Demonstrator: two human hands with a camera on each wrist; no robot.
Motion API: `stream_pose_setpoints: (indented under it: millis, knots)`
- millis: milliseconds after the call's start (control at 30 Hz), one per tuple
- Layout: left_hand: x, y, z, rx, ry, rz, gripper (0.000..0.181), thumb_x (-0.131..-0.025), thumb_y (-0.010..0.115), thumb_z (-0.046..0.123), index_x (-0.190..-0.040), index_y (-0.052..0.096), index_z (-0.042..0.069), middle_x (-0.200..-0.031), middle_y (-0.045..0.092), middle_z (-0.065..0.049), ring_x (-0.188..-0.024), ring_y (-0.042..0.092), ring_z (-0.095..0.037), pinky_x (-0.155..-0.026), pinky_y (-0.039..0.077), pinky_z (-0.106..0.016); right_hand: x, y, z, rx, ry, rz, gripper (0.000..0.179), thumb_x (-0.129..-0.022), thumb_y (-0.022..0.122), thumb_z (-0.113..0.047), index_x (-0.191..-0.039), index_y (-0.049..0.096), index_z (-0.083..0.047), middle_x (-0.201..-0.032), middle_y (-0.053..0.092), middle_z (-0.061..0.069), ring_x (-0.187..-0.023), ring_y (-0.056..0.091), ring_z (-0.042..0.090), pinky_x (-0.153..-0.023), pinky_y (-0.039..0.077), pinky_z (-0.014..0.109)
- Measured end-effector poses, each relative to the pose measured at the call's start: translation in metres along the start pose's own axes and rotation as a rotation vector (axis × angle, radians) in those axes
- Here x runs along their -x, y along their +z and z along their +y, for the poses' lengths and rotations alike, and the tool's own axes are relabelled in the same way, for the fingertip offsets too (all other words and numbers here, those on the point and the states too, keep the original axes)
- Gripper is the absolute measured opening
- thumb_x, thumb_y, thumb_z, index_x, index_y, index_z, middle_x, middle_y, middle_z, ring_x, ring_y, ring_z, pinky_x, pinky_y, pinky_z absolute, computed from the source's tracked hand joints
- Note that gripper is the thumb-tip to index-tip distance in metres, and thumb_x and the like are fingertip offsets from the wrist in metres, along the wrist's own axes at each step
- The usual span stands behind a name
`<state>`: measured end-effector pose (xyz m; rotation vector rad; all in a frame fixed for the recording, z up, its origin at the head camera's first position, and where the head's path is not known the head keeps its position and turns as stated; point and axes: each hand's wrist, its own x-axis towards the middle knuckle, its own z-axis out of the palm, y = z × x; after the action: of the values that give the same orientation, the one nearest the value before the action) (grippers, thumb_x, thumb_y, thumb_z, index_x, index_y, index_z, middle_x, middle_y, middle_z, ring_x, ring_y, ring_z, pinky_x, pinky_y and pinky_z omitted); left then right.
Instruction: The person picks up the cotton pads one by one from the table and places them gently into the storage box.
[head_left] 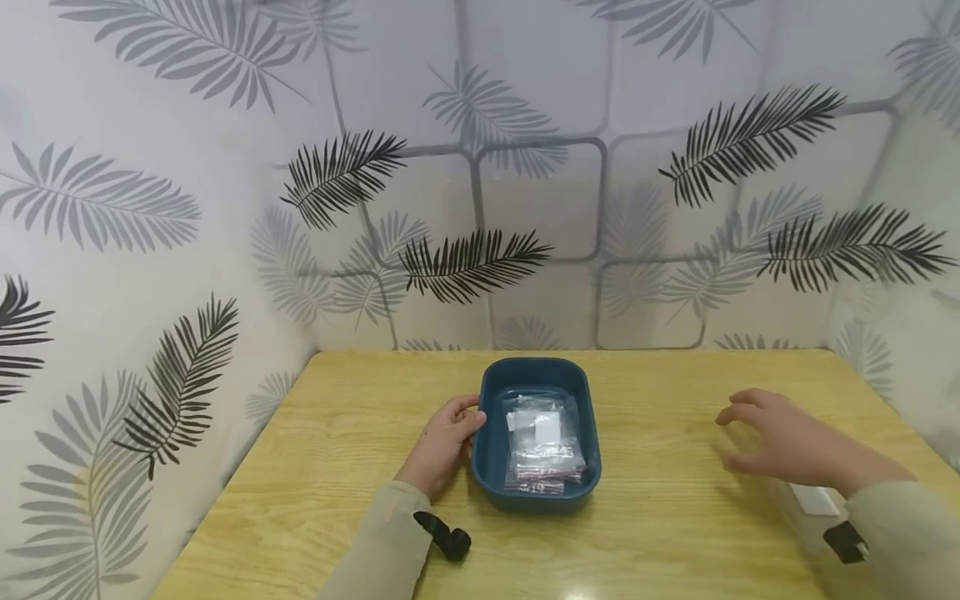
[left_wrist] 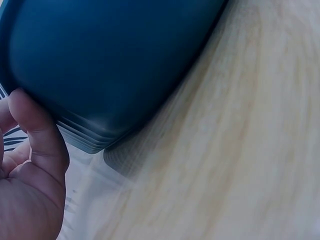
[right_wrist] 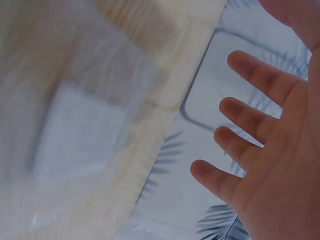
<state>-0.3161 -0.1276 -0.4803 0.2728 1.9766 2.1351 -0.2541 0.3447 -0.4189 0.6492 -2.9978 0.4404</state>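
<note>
A dark blue plastic bin [head_left: 534, 502] stands on the wooden table. Inside it lies a pile of clear plastic zip bags [head_left: 543, 454] with white labels. My left hand [head_left: 442, 446] grips the bin's left wall, the thumb at the rim; in the left wrist view, the thumb [left_wrist: 42, 130] bends against the bin's edge [left_wrist: 95, 131]. To the right, my right hand [head_left: 795, 442] hovers with spread fingers and holds nothing. Partly hidden under that wrist is a clear plastic bag with a white label [head_left: 816, 500]; the right wrist view shows the bag blurred, its white label [right_wrist: 82, 135] beside the hand.
The light wooden table [head_left: 660, 533] reaches back to a wall [head_left: 540, 192] papered with feather patterns. A second papered wall [head_left: 97, 250] runs along the left side. Black straps [head_left: 450, 540] sit on both wrists.
</note>
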Motion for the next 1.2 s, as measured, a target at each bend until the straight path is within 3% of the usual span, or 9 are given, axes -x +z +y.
stream_pose_setpoints:
  millis: [200,367,467,633,800,933,1200]
  knots:
    - [0.002,0.001,-0.005,-0.025,0.003,0.01,0.045,-0.105,0.058,0.018,-0.146,0.048,0.002,-0.101,0.06,-0.012,-0.073,0.053,-0.016,-0.066,0.048,-0.027,0.035,-0.004,0.036,0.086,0.036,-0.008,0.062,-0.071,0.089,-0.044,-0.119,0.07,-0.009,-0.129,0.052,0.034,-0.113,0.05,0.058,-0.085,0.043,0.068]
    - [-0.004,0.004,-0.001,-0.017,0.03,0.019,0.044,-0.105,0.057,0.016,-0.145,0.048,0.001,-0.103,0.06,-0.016,-0.073,0.054,-0.017,-0.065,0.048,-0.026,0.064,-0.005,0.067,0.183,0.066,0.0,0.07,-0.064,0.092,-0.044,-0.117,0.07,-0.005,-0.122,0.054,0.038,-0.106,0.052,0.06,-0.081,0.044,0.069]
    - [-0.008,0.004,0.0,0.004,0.039,0.014,0.044,-0.105,0.056,0.014,-0.145,0.047,-0.001,-0.101,0.06,-0.015,-0.073,0.054,-0.015,-0.063,0.048,-0.025,0.072,0.003,0.079,0.213,0.094,-0.025,0.076,-0.065,0.091,-0.048,-0.122,0.068,-0.003,-0.121,0.055,0.039,-0.106,0.054,0.059,-0.081,0.045,0.069]
    - [-0.007,0.002,0.0,0.004,0.03,0.01,0.044,-0.105,0.056,0.011,-0.146,0.046,-0.002,-0.1,0.059,-0.012,-0.071,0.053,-0.013,-0.062,0.047,-0.024,0.071,0.014,0.083,0.167,0.103,-0.082,0.075,-0.072,0.087,-0.048,-0.129,0.065,-0.006,-0.126,0.051,0.043,-0.109,0.051,0.063,-0.079,0.044,0.072]
    - [-0.005,-0.001,0.0,-0.012,0.023,0.013,0.043,-0.105,0.057,0.013,-0.145,0.048,0.0,-0.102,0.06,-0.012,-0.073,0.053,-0.014,-0.064,0.047,-0.025,0.063,0.014,0.078,0.132,0.135,-0.157,0.074,-0.072,0.086,-0.051,-0.127,0.066,-0.007,-0.127,0.047,0.045,-0.109,0.048,0.066,-0.078,0.044,0.073]
    - [-0.005,-0.002,0.001,-0.008,0.025,0.009,0.044,-0.105,0.058,0.015,-0.145,0.048,0.001,-0.103,0.06,-0.014,-0.073,0.054,-0.014,-0.064,0.047,-0.025,0.06,0.013,0.073,0.12,0.151,-0.152,0.076,-0.068,0.088,-0.051,-0.125,0.068,-0.006,-0.127,0.047,0.044,-0.109,0.048,0.066,-0.08,0.044,0.073]
    - [-0.002,0.0,0.0,0.012,0.019,-0.001,0.046,-0.104,0.058,0.013,-0.145,0.046,-0.003,-0.103,0.06,-0.015,-0.072,0.053,-0.014,-0.063,0.047,-0.025,0.059,0.005,0.072,0.097,0.125,-0.194,0.065,-0.075,0.086,-0.043,-0.122,0.07,-0.002,-0.124,0.049,0.043,-0.106,0.051,0.063,-0.082,0.044,0.072]
